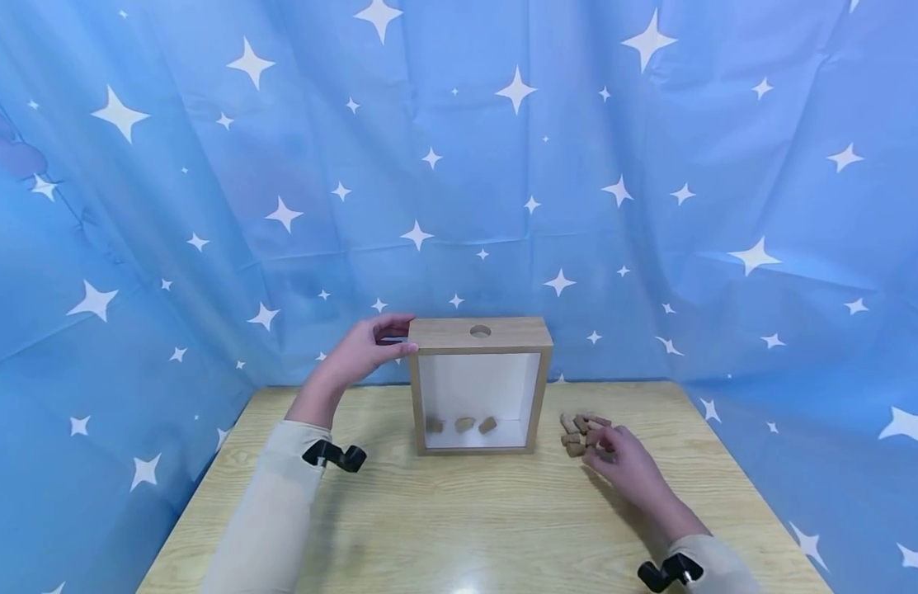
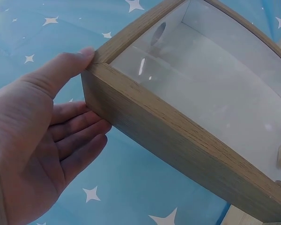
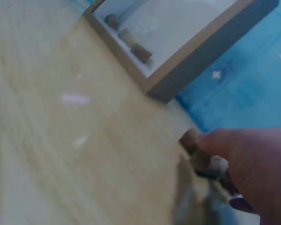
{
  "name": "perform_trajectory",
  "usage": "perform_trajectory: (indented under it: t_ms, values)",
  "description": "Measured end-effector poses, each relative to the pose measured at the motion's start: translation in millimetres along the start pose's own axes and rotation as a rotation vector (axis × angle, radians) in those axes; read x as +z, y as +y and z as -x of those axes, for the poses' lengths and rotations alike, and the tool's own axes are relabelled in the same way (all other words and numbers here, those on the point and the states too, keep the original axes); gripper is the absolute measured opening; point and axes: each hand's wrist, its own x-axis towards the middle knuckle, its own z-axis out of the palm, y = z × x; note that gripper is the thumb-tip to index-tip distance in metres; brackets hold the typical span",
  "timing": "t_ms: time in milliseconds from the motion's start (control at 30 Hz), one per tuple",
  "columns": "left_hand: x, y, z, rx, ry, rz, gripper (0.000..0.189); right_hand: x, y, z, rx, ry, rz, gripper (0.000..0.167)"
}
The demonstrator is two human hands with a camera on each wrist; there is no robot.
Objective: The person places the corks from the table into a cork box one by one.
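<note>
Corks (image 1: 571, 440) are heaped on the table (image 1: 399, 511), right of the wooden box (image 1: 444, 332); they can be judged light, firm, slightly springy and hardly fragile, best pinched round the sides, though fingertips may be crowded by neighbours. At the heap, the right hand (image 1: 628, 469) is held narrow; whether a cork is pinched cannot be told. The box's upper left corner is gripped by the left hand (image 1: 362, 351). Three inner corks (image 1: 464, 424) are screened by a clear front, below a round hole (image 1: 480, 332).
</note>
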Motion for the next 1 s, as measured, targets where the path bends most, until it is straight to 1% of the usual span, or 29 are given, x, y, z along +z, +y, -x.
perform_trajectory:
  t_ms: [100,200,467,633,800,900,1000]
  values:
    - [-0.6,0.0,0.6,-0.001,0.003,-0.001,0.072,5,3,1.8,0.003,0.003,0.029,0.032]
    - [-0.6,0.3,1.3,0.004,0.005,-0.007,0.071,9,6,2.4,0.01,0.004,0.046,0.035]
    - [0.4,1.2,2.6,0.009,0.004,-0.014,0.071,13,8,0.0,-0.008,0.021,0.077,0.032]
    - [0.9,1.9,2.7,0.003,-0.001,-0.009,0.071,17,7,-1.9,-0.01,0.02,0.07,0.026]
    - [0.2,2.4,3.3,0.002,0.0,-0.008,0.07,19,6,-1.6,-0.03,0.03,0.068,0.026]
    - [-0.3,3.1,3.7,0.004,-0.005,-0.002,0.071,18,3,-0.8,0.003,0.034,0.042,0.027]
    - [-0.7,2.4,4.2,0.007,-0.012,-0.004,0.072,15,-2,-0.5,0.067,0.042,-0.037,0.03]
